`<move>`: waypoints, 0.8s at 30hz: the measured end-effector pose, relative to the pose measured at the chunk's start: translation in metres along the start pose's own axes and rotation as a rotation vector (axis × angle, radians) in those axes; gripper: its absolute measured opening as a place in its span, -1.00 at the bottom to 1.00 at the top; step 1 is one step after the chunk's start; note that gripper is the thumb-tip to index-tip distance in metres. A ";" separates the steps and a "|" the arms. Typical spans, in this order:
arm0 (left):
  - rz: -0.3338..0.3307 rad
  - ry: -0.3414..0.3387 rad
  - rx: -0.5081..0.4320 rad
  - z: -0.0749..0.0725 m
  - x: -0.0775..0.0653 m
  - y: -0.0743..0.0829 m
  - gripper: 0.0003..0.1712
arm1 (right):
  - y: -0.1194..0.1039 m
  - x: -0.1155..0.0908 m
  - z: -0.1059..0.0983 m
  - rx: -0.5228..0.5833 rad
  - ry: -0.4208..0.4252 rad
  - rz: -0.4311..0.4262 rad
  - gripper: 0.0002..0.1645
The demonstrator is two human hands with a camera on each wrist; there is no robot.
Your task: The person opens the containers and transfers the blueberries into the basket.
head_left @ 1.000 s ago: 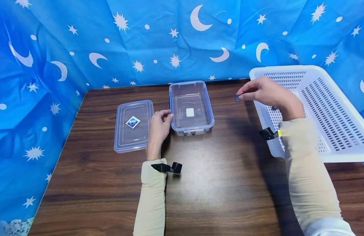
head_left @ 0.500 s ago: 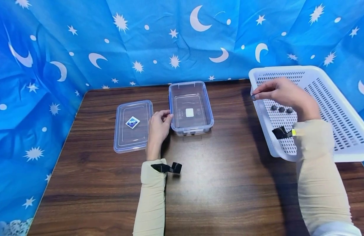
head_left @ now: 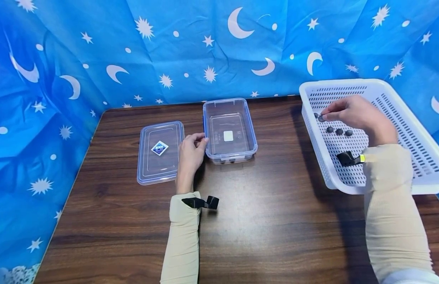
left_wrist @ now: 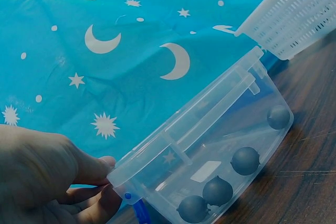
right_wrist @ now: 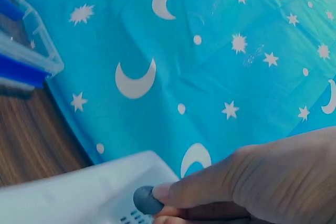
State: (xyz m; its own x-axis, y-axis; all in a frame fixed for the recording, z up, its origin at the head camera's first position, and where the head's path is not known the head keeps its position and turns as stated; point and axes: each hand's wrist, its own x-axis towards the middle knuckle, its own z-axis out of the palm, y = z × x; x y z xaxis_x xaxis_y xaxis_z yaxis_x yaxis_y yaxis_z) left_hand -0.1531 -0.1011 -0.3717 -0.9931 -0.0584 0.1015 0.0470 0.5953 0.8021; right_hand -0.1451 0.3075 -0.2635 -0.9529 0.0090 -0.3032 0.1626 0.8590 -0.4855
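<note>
In the head view my left hand [head_left: 192, 152] pinches the left rim of a clear plastic food container [head_left: 219, 151] with blue edging. The left wrist view shows the thumb on that rim and several dark grey balls [left_wrist: 245, 161] with small nubs on the container's floor. My right hand [head_left: 361, 116] reaches into a white perforated basket [head_left: 333, 173] at the right. Its thumb and fingers pinch a small dark grey ball [right_wrist: 148, 200], close inside the basket's left wall. Several similar balls [head_left: 339, 131] lie on the basket's floor near the hand.
A clear lid [head_left: 159, 165] with blue edging and a diamond-shaped label lies flat left of my left hand. Everything stands on a dark wood table [head_left: 262, 221]. A blue cloth [head_left: 191, 47] with moons and stars hangs behind and at the left.
My right hand has moved right with the ball, from outside the basket over its left rim and inside. The left hand and the container have stayed in place.
</note>
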 end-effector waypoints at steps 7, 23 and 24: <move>-0.004 -0.005 -0.001 -0.001 0.000 0.000 -0.68 | 0.013 0.006 -0.001 -0.045 -0.038 0.047 -0.51; -0.013 -0.012 -0.009 0.000 0.001 -0.002 -0.68 | 0.027 0.010 0.001 -0.150 -0.094 0.142 -0.57; -0.014 -0.014 -0.012 0.000 0.001 -0.001 -0.68 | 0.027 0.011 0.001 -0.161 -0.093 0.134 -0.57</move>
State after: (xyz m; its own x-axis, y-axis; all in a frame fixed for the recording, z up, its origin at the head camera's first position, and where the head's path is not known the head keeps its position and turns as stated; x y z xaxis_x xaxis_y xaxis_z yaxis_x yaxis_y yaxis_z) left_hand -0.1541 -0.1024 -0.3724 -0.9951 -0.0553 0.0825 0.0346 0.5851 0.8102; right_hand -0.1506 0.3306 -0.2804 -0.8964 0.0877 -0.4344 0.2362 0.9240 -0.3009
